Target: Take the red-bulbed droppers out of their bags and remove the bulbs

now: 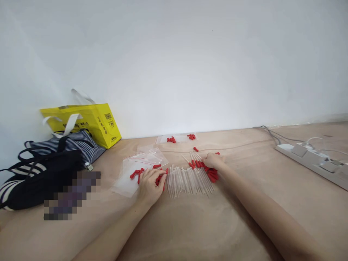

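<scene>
Thin clear glass tubes [187,181] lie side by side in a wide bundle between my hands. At the bundle's left end, my left hand [150,185] is closed, thumb and forefinger pinching what looks like a red rubber bulb [166,171]. More red bulbs lie under and beside that hand. Over at the right, my right hand [212,160] bends down above a pile of red bulbs [212,175]; its fingers are closed, and their tips are partly hidden. Just left of it rest several droppers [193,163], glass tubes with red bulbs fitted, tips pointing away from me.
Clear zip bags [144,157] lie behind my left hand. Another clear bag [179,138] with red-bulbed pieces lies by the wall. At left stand a yellow bag [108,127], a striped bag [89,146] and a dark bag [54,177]. A white power strip [312,163] with cables is at right.
</scene>
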Motion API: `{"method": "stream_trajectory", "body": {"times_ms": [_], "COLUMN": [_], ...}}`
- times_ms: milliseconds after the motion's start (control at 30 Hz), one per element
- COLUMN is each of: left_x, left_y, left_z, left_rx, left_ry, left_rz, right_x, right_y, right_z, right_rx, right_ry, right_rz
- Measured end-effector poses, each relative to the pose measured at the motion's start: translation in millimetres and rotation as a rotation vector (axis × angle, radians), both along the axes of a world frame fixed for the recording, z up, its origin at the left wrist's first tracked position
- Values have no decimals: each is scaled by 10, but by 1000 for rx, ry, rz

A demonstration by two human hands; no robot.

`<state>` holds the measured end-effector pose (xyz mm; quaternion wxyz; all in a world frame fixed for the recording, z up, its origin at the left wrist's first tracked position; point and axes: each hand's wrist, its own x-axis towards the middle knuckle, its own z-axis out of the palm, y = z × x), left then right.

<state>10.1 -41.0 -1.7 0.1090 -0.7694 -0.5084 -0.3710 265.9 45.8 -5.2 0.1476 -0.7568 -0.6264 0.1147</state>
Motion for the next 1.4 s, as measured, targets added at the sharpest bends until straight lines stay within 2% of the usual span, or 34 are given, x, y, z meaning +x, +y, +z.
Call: {"method": "stream_trajectory", "body": {"times_ms": [167,300,333,400,433,567,700,933,1200,1400], "left_x": [11,57,81,146,184,328,390,383,369,365], "left_y": [-21,-59,-72,-101,-115,-155,-162,-164,-203,-205], "left_z": [-4,-5,-1,7,8,-24,-81,-93,-68,-84], "left_rx": [24,76,94,131,151,222,253,282,244,274], "left_ry": [3,30,46,85,105,179,245,316,318,307], "left_rz": [5,-10,-25,-74,-104,-220,-282,-258,-256,-264], "right_x": [-15,-16,-24,-56,-82,-227,-327,-326,-322,-297], "right_y": [-154,-486,-584,-771,-851,-1044,-1062,-1038,-1069,-1088], "right_z": [115,112,88,21,-15,-110,-146,-222,-282,-298], "right_rx": [104,242,295,555,633,786,832,831,862,866], "right_ry": [-19,-7,-6,-35,-39,10,41,27,66,34], "right_rz": [49,223,298,513,572,667,713,719,691,703]}}
